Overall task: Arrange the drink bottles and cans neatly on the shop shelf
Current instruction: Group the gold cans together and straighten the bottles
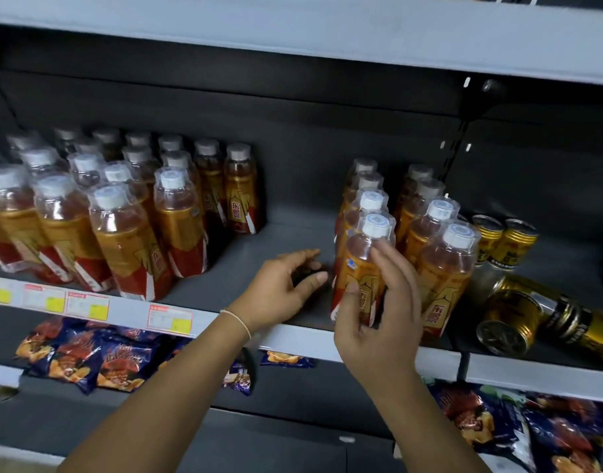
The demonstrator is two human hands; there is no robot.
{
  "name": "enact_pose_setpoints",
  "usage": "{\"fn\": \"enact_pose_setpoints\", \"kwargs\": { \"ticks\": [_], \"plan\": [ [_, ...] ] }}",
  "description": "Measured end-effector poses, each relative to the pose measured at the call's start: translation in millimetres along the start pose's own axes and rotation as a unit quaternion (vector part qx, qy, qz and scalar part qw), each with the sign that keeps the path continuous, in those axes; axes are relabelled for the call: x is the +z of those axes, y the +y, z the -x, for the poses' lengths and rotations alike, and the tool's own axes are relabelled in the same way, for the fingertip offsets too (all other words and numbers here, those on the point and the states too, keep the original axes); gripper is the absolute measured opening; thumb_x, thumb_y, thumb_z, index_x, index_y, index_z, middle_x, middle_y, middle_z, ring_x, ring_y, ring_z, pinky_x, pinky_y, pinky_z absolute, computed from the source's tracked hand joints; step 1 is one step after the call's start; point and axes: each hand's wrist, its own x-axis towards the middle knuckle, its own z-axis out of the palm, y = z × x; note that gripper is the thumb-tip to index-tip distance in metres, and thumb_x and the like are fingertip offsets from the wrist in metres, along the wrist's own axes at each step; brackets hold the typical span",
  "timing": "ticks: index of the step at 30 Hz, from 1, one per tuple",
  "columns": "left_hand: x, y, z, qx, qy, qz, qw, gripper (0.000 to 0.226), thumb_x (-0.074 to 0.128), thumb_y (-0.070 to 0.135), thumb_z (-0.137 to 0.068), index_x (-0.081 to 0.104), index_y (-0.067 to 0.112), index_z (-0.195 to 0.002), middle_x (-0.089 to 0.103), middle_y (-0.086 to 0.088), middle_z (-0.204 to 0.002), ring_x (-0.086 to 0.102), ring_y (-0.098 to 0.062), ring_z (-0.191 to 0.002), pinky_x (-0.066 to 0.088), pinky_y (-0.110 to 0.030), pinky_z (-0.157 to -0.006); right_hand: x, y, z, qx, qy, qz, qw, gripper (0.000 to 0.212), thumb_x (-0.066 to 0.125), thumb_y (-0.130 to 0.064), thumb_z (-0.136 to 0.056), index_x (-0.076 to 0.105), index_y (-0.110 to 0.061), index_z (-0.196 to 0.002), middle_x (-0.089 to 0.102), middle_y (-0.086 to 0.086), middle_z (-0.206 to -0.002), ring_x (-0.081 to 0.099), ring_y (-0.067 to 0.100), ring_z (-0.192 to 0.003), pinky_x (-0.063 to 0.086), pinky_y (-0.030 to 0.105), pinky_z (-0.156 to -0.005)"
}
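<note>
Dark grey shop shelf [259, 240], pale front edge with four price tags [170, 320]; snack packets [88, 360] on the tier below. Left end: dense bottle block [122, 227], count unclear. Right of centre: eight bottles in two rows of four. Right end: two upright cans [504, 244], fallen cans [511, 319] in front. Right hand [378, 322] grasps the front bottle [358, 264] at the front edge; left hand [279, 288] relaxed, empty, just beside it.
</note>
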Motion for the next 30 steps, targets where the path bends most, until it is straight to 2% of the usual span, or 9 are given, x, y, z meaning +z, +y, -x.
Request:
{"fn": "enact_pose_setpoints", "kwargs": {
  "ticks": [4,8,10,13,16,21,26,28,30],
  "plan": [
    [-42,-9,-7,-0.020,0.060,-0.023,0.998,0.040,0.062,0.024,-0.095,0.057,0.012,-0.133,0.069,0.002,-0.107,0.066,-0.013,-0.094,0.051,-0.024,-0.089,31,-17,-10,-0.019,-0.037,-0.045,0.998,0.039,0.061,-0.001,-0.086,0.060,0.003,-0.124,0.057,0.012,-0.133,0.053,0.022,-0.128,0.042,0.038,-0.109],
    [-80,-30,7,-0.045,0.144,-0.109,0.983,0.031,0.061,0.015,-0.094,0.063,0.009,-0.125,0.070,-0.007,-0.112,0.066,-0.022,-0.098,0.048,-0.023,-0.087,71,-20,-7,0.041,-0.097,-0.056,0.993,0.040,0.064,-0.004,-0.087,0.061,0.000,-0.126,0.061,0.008,-0.128,0.057,0.020,-0.122,0.047,0.038,-0.103],
    [-94,-39,19,-0.066,0.167,-0.121,0.976,0.028,0.059,0.012,-0.093,0.065,0.009,-0.121,0.071,-0.007,-0.109,0.066,-0.024,-0.091,0.047,-0.023,-0.082,95,-21,-3,0.091,-0.138,-0.051,0.985,0.041,0.066,-0.005,-0.088,0.060,-0.002,-0.129,0.062,0.009,-0.125,0.059,0.024,-0.117,0.050,0.043,-0.099],
    [-113,-47,37,-0.101,0.166,-0.105,0.975,0.027,0.055,0.006,-0.091,0.066,0.013,-0.115,0.072,-0.003,-0.094,0.067,-0.021,-0.084,0.052,-0.028,-0.078,129,-26,2,0.156,-0.212,-0.043,0.964,0.045,0.068,-0.011,-0.090,0.058,-0.006,-0.134,0.062,0.011,-0.128,0.060,0.027,-0.117,0.050,0.044,-0.099],
    [-134,-52,54,-0.117,0.151,-0.133,0.973,0.026,0.055,0.006,-0.086,0.068,0.016,-0.107,0.073,-0.003,-0.092,0.067,-0.024,-0.086,0.052,-0.031,-0.075,160,-38,3,0.184,-0.266,-0.042,0.945,0.047,0.068,-0.019,-0.092,0.056,-0.010,-0.136,0.062,0.008,-0.131,0.059,0.023,-0.120,0.049,0.039,-0.101],
    [-175,-57,78,-0.110,0.140,-0.151,0.972,0.016,0.056,0.013,-0.086,0.068,0.022,-0.091,0.070,0.002,-0.074,0.063,-0.019,-0.068,0.050,-0.034,-0.062,198,-70,15,0.177,-0.258,-0.086,0.946,0.038,0.073,-0.022,-0.089,0.064,-0.011,-0.125,0.070,0.000,-0.110,0.065,0.012,-0.101,0.056,0.036,-0.089],
    [-212,-73,94,-0.115,0.170,-0.115,0.972,0.015,0.053,0.014,-0.083,0.065,0.020,-0.078,0.065,0.006,-0.066,0.058,-0.013,-0.059,0.049,-0.032,-0.057,221,-95,30,0.195,-0.297,-0.121,0.927,0.039,0.070,-0.030,-0.092,0.061,-0.019,-0.128,0.066,-0.007,-0.116,0.062,0.003,-0.104,0.055,0.031,-0.090],
    [-222,-83,99,-0.119,0.193,-0.120,0.966,0.017,0.056,0.005,-0.085,0.065,0.019,-0.079,0.064,0.004,-0.067,0.054,-0.009,-0.056,0.045,-0.029,-0.055,225,-101,35,0.201,-0.294,-0.128,0.926,0.043,0.070,-0.037,-0.090,0.060,-0.021,-0.128,0.065,-0.009,-0.117,0.061,0.000,-0.104,0.055,0.025,-0.088],
    [-227,-94,103,-0.126,0.194,-0.125,0.965,0.017,0.057,0.003,-0.087,0.069,0.013,-0.091,0.069,-0.002,-0.079,0.060,-0.015,-0.066,0.049,-0.032,-0.062,228,-105,39,0.213,-0.295,-0.111,0.925,0.057,0.073,-0.048,-0.082,0.055,-0.026,-0.132,0.062,-0.011,-0.121,0.059,-0.003,-0.105,0.053,0.018,-0.085]
  ]
}}
